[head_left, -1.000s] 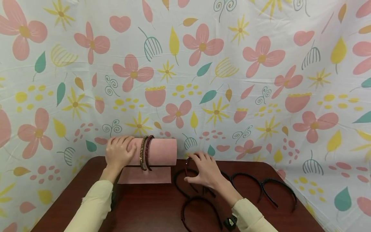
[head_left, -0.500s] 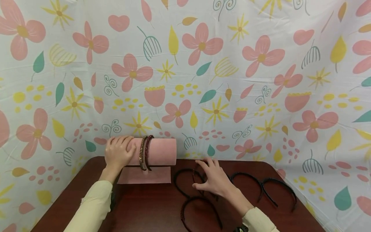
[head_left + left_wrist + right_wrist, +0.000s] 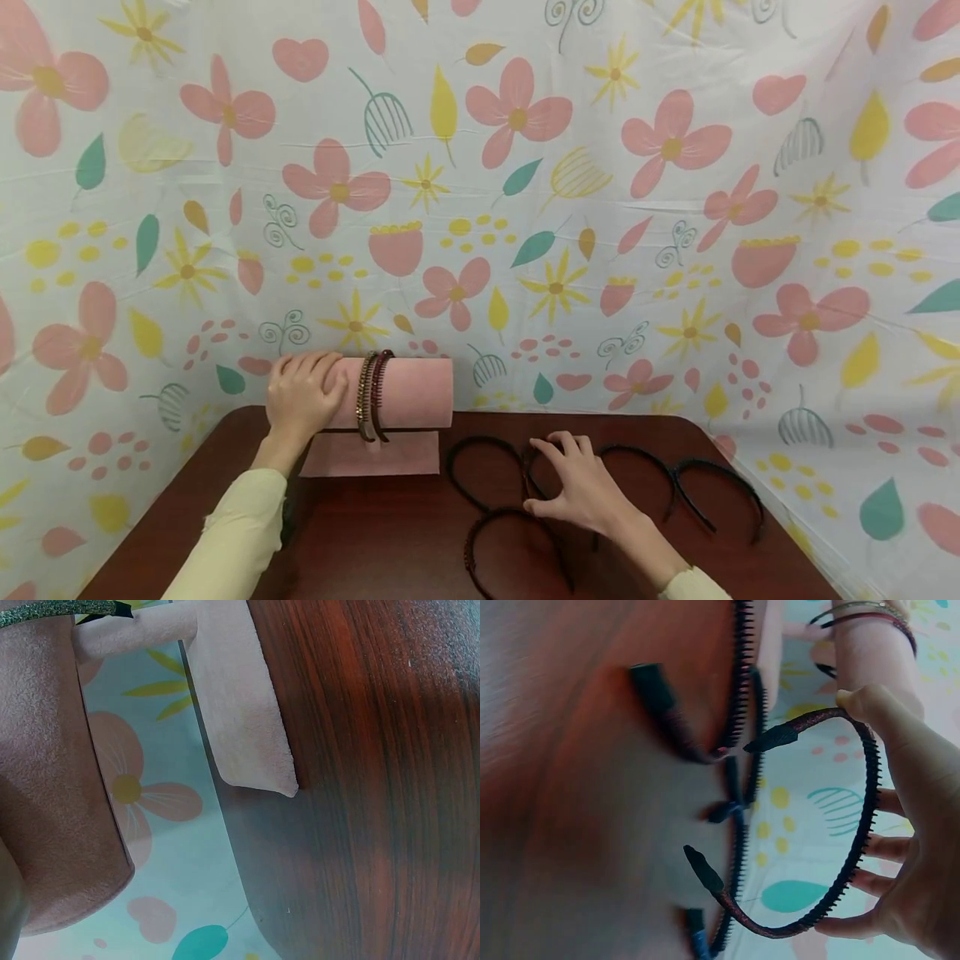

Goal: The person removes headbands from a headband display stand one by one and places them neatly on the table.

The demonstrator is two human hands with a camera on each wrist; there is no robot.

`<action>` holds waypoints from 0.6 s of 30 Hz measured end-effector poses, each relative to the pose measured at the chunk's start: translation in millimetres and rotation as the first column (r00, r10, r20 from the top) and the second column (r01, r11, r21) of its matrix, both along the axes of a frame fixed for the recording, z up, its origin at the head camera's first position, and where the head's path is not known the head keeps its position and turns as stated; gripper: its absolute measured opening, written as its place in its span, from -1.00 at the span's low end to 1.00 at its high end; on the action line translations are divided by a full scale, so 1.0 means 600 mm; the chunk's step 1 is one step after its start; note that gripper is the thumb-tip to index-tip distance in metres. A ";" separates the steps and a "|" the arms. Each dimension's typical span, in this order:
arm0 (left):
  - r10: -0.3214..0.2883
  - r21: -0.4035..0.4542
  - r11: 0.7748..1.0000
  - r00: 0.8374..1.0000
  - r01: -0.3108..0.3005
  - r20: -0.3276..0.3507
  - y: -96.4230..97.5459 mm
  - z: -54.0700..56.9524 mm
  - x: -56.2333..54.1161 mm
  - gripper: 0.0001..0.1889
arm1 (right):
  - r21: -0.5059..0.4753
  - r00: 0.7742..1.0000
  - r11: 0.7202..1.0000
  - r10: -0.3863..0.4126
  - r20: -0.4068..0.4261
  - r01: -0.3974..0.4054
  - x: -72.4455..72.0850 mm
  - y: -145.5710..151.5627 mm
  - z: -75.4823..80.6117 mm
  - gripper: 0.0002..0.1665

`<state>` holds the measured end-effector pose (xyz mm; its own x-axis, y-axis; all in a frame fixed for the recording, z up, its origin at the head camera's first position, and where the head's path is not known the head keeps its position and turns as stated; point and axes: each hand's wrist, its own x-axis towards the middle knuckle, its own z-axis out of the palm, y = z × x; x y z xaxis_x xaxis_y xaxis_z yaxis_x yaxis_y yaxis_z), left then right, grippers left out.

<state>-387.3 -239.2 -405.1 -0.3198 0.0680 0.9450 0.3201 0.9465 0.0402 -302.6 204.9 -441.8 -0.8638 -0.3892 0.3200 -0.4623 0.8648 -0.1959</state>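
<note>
My left hand grips the left end of a pink padded headband stand, its fingers over the top of the roll. Two toothed headbands hang on the roll: a gold-beaded headband and a dark red headband. To the right of the stand, my right hand holds a dark toothed headband between thumb and fingers. In the right wrist view its two capped ends point toward the table. The left wrist view shows the stand's roll and base, with little of the hand.
Several more headbands lie on the brown table: a dark headband near the stand, a red-beaded headband in front, a headband and another headband to the right. A floral curtain hangs behind.
My right hand has moved right and lower, away from the stand, carrying the dark headband in its fingers. My left hand stays on the stand's roll.
</note>
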 end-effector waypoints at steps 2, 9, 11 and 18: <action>0.002 0.006 1.000 1.000 -0.002 0.001 0.000 0.000 0.001 -0.56 | 0.008 1.000 1.000 -0.002 0.020 0.002 0.002 0.007 -0.008 -0.02; 0.002 -0.006 1.000 1.000 -0.002 -0.003 0.002 -0.001 -0.004 -0.55 | 0.051 0.998 0.998 -0.035 0.043 0.033 0.014 0.033 -0.022 -0.04; 0.003 -0.006 1.000 1.000 -0.003 -0.007 0.002 0.000 -0.004 -0.55 | 0.071 0.998 0.997 -0.040 0.047 0.037 0.016 0.039 -0.021 -0.04; 0.007 -0.005 1.000 1.000 -0.007 -0.004 0.000 0.000 -0.003 -0.54 | 0.073 0.991 0.997 -0.029 0.134 0.019 0.027 0.059 -0.023 -0.03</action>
